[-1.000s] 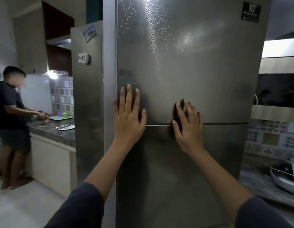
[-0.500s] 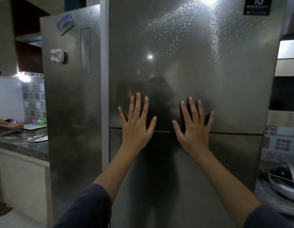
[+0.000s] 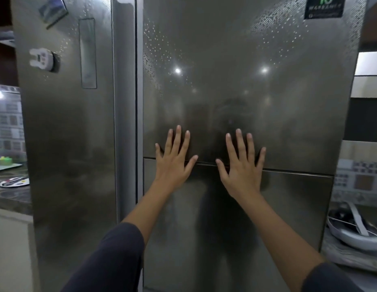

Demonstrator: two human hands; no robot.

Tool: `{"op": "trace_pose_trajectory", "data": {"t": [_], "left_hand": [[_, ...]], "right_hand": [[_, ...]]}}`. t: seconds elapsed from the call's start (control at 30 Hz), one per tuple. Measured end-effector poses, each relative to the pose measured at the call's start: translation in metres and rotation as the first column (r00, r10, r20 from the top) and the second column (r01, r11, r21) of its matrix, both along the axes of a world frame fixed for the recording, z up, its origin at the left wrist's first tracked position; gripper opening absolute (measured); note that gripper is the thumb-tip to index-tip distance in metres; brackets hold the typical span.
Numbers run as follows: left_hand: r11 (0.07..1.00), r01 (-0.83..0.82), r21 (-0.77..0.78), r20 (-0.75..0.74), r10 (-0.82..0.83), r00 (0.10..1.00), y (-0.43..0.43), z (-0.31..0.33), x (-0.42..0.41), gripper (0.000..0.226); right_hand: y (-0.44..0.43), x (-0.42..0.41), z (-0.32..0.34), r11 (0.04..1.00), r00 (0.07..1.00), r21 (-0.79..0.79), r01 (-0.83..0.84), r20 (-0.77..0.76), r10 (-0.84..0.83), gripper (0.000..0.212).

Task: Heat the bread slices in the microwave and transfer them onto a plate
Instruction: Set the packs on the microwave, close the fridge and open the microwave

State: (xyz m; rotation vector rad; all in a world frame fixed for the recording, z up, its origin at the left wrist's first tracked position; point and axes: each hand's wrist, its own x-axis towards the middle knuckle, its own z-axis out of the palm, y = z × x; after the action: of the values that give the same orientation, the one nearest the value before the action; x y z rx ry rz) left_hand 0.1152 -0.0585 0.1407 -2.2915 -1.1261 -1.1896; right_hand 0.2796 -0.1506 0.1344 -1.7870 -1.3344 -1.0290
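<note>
A tall steel fridge [image 3: 246,60] fills the view, both of its doors closed. My left hand [image 3: 175,159] and my right hand [image 3: 242,165] lie flat with straight, spread fingers across the seam [image 3: 299,172] between the upper and lower door. Neither hand holds anything. No bread, microwave or serving plate shows in this view.
The fridge's side panel [image 3: 67,144] carries magnets. A dark counter [image 3: 10,197] at the left bears a white plate [image 3: 14,182] with utensils and a cutting board [image 3: 6,166]. At the right, a pan [image 3: 352,230] sits on a counter below patterned tiles.
The view has moved closer to the fridge and turned right, so the person at the left counter has left the frame. Both hands stay flat on the door seam, fingers spread wider.
</note>
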Motion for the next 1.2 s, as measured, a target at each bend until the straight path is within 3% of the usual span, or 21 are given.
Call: {"op": "trace_pose_trajectory", "data": {"t": [0.2, 0.4, 0.5, 0.67, 0.83, 1.03, 1.2], "left_hand": [[1.0, -0.006, 0.017, 0.023, 0.005, 1.0, -0.002, -0.001, -0.003, 0.072], [0.989, 0.047, -0.138, 0.023, -0.044, 0.999, -0.019, -0.016, -0.007, 0.072], [0.973, 0.051, -0.225, -0.001, -0.053, 0.999, -0.028, -0.025, -0.019, 0.066], [0.929, -0.072, -0.362, -0.022, 0.069, 0.997, -0.044, -0.047, -0.066, 0.058], [0.904, -0.204, -0.375, 0.021, 0.228, 0.973, -0.055, -0.078, -0.144, 0.052], [0.848, -0.378, -0.371, 0.071, 0.432, 0.899, -0.05, -0.093, -0.275, 0.05], [0.785, -0.509, -0.354, 0.016, 0.549, 0.836, -0.035, -0.089, -0.388, 0.05]], "right_hand": [[-0.003, -0.007, 0.003, 0.999, 0.998, 0.004, -0.041, -0.041, 0.041, 0.075], [-0.021, -0.02, 0.003, 0.991, 0.992, -0.109, -0.078, -0.108, 0.066, 0.08], [-0.028, -0.028, -0.004, 0.986, 0.978, -0.11, -0.127, -0.18, 0.106, 0.072], [-0.023, -0.062, -0.023, 0.957, 0.955, -0.175, -0.232, -0.229, 0.19, 0.054], [-0.004, -0.131, -0.049, 0.857, 0.885, -0.255, -0.447, -0.266, 0.383, 0.047], [0.043, -0.258, -0.067, 0.687, 0.719, -0.227, -0.69, -0.325, 0.615, 0.045], [0.097, -0.373, -0.068, 0.545, 0.581, -0.211, -0.812, -0.394, 0.712, 0.044]]}}
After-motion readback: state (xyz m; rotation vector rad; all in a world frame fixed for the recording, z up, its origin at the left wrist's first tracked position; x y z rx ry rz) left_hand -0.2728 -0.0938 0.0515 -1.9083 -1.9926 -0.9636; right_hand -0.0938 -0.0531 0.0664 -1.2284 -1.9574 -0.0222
